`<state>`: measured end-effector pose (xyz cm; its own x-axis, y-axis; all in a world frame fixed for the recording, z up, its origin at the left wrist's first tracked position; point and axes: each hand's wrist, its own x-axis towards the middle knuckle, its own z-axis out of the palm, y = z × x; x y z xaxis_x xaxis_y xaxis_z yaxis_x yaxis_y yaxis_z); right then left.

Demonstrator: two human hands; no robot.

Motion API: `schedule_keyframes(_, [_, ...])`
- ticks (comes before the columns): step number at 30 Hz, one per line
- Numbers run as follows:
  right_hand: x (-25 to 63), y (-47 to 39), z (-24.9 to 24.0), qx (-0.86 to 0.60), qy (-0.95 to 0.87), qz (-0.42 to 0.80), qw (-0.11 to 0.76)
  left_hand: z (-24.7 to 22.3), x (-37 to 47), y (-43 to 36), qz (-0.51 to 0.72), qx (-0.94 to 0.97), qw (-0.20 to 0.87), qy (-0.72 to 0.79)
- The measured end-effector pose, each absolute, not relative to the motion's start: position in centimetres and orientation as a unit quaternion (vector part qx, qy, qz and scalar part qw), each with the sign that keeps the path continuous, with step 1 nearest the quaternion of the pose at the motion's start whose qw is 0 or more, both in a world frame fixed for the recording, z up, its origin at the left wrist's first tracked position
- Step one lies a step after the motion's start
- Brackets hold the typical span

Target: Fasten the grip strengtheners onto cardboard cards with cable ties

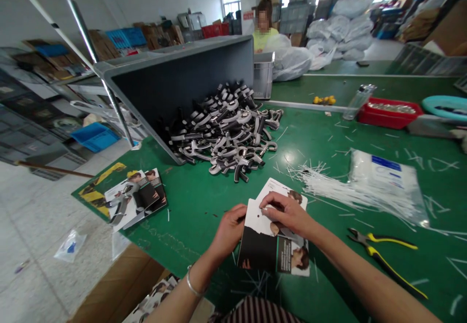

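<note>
In front of me are printed cardboard packaging cards (257, 250), white and black with pictures of a person, one overlapping another. My left hand (229, 228) grips the left edge of the front card, its fingertips partly hidden behind it. My right hand (286, 213) lies over the cards, thumb and index finger pinched together near a small hole in the white part. What they pinch, if anything, is too small to make out. Part of a grey item shows beneath the right hand. Beyond the hands lies a heap of grey and black hand grip strengtheners (233, 128).
The heap spills from a tipped grey crate (175, 55). White cable ties (328, 184) and a plastic bag (390, 177) lie right, with yellow-handled pliers (368, 240) nearer. A carded grip (126, 199) rests left. A red tray (388, 114) stands farther back; a person (264, 33) is behind.
</note>
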<state>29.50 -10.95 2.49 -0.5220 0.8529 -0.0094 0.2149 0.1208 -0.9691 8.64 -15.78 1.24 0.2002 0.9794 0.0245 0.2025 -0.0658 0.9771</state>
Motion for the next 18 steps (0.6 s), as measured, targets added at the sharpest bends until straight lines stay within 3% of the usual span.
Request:
schedule_keyframes(9, [29.6, -10.9, 1.7, -0.346, -0.763, 0.458, 0.296, 2.3, 9.0, -15.8, 0.449, 0.404, 0.608, 0.514])
schedule_keyframes(18, [29.2, -11.0, 3.3, -0.35, -0.795, 0.372, 0.328, 1.5, 9.4, -14.6, 0.441, 0.395, 0.581, 0.559])
